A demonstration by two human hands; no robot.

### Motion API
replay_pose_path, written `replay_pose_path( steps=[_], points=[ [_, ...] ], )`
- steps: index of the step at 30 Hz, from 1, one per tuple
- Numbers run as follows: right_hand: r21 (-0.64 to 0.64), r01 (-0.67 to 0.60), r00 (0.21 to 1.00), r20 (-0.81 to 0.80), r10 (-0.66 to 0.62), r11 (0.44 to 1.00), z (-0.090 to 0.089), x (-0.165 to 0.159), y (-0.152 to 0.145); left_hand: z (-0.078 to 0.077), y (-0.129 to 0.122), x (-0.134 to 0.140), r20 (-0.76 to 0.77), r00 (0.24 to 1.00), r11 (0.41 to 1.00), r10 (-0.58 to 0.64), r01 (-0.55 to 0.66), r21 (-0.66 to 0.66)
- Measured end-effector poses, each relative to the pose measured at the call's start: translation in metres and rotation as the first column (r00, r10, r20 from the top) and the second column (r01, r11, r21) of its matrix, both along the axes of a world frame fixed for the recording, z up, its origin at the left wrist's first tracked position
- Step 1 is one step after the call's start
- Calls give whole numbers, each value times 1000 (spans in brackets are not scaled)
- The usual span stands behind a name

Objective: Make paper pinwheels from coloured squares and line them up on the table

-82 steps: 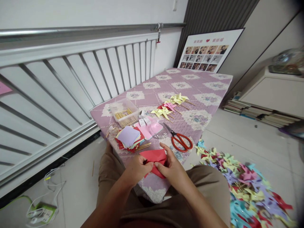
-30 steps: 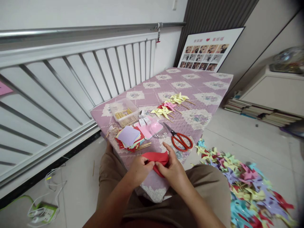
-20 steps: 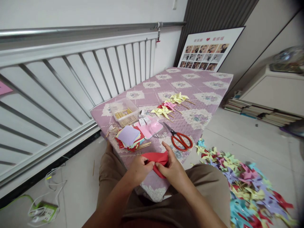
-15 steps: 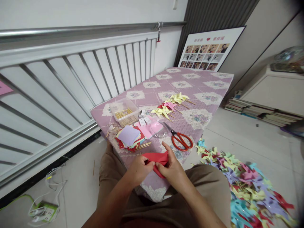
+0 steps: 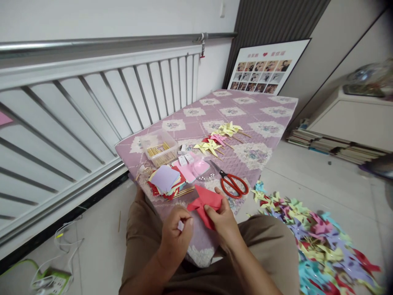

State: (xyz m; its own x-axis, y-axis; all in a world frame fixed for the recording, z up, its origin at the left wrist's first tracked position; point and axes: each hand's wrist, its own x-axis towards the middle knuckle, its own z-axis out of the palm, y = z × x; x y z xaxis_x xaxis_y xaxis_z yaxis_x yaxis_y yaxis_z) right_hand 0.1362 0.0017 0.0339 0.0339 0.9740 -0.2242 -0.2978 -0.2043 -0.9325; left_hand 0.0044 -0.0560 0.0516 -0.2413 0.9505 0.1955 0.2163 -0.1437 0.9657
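Observation:
My right hand (image 5: 223, 217) pinches a red paper pinwheel (image 5: 202, 201) between thumb and fingers, its folded blades spreading to the left over the near end of the table. Left of it, apart from the paper, my left hand (image 5: 177, 230) is closed, thumb against curled fingers. Whether something small sits in that pinch cannot be made out. Beyond the pinwheel are orange-handled scissors (image 5: 233, 185), a clear round dish (image 5: 205, 169) with small shiny bits, and a stack of coloured paper squares (image 5: 166, 179). A few thin wooden sticks (image 5: 184, 191) lie beside the stack.
A clear plastic box (image 5: 159, 148) of sticks stands by the radiator (image 5: 101, 110). Finished pinwheels (image 5: 211, 146) lie mid-table on the flowered tablecloth (image 5: 233, 111). A heap of colourful pinwheels (image 5: 322, 237) covers the floor at right. A power strip (image 5: 55, 282) lies lower left.
My left hand has let go of the red paper and drawn back to the left, closed. The paper, now opened out in pinwheel shape, stays in my right hand.

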Motion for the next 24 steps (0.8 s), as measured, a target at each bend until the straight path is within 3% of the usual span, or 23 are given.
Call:
replay_pose_path(
  steps=[2, 4, 7, 10, 15, 24],
  points=[
    [-29, 32, 998, -57, -34, 999, 1, -3, 0, -15, -7, 10, 153, 987, 980, -56, 84, -183],
    [-46, 54, 993, -98, -59, 997, 1, -7, 0, -30, -9, 22, 328, 945, 938, -4, 117, -326],
    [-46, 76, 987, -135, -82, 996, 1, -12, -3, -39, -3, 33, 555, 824, 912, 111, 138, -386],
    [-51, 91, 983, -154, -97, 995, -2, -16, -7, -31, 11, 36, 692, 704, 930, 160, 128, -346],
    [-38, 113, 986, -121, -117, 993, -4, -22, -12, -18, 26, 39, 741, 583, 901, 335, 33, -433],
    [-36, 132, 979, -151, -136, 991, -10, -28, -16, -24, 31, 42, 742, 546, 894, 389, -29, -447]
  ],
)
